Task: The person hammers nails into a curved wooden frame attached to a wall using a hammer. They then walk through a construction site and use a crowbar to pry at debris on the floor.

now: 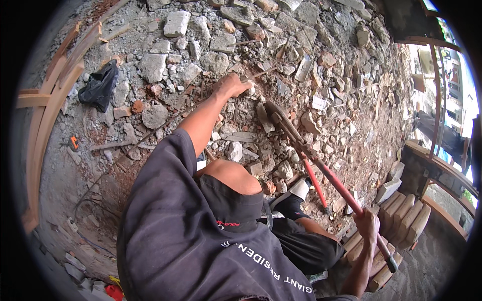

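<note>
My left hand (232, 86) reaches forward over the rubble, its fingers closed around a thin, rusty-looking rod (153, 133). That rod runs from the lower left, passes behind my forearm and pokes out beyond the fingers. My right hand (368, 223) is wrapped around one long red handle of a bolt cutter (337, 183). The cutter's dark jaws lie over the stones, a little right of my left hand and apart from it. Its other red handle slants down, with the tip near the ground beside my shoe (299, 190).
Broken concrete, brick pieces and stones (153, 67) cover the ground. A black plastic bag (100, 85) lies at the left near a curved-looking wooden frame (50, 118). Several stacked blocks (406, 218) stand at the lower right, beside timber rails (444, 215). A cable (95, 246) lies at lower left.
</note>
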Available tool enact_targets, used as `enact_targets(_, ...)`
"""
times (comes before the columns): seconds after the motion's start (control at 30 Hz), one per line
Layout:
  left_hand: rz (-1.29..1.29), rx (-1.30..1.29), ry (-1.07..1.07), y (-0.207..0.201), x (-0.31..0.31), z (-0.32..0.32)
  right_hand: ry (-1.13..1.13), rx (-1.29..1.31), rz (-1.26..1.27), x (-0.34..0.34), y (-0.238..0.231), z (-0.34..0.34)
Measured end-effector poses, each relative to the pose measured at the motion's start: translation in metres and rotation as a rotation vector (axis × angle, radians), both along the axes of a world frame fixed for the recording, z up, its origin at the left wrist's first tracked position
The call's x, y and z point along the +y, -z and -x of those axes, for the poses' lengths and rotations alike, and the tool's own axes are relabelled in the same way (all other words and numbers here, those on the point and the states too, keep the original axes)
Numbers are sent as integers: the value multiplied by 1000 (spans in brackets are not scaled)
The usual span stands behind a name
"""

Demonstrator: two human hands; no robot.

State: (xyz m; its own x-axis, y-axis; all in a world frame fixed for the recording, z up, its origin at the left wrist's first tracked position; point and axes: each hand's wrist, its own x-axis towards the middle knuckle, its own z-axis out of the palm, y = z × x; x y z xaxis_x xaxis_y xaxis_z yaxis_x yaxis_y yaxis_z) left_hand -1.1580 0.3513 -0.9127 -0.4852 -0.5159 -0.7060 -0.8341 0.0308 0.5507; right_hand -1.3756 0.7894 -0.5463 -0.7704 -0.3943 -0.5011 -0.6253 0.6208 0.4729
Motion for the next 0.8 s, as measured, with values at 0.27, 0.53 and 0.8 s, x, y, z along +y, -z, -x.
enact_targets(0.27, 35, 170, -28, 5, 3, 22, -31, 1, 57, -1, 9, 1)
enact_targets(0.53, 215, 182, -64, -1, 7, 20, -147, -112, 44, -29, 48, -15)
enact_targets(0.8, 319, 488, -138, -32, -22, -25, -263, -146, -92, -103, 1, -9)
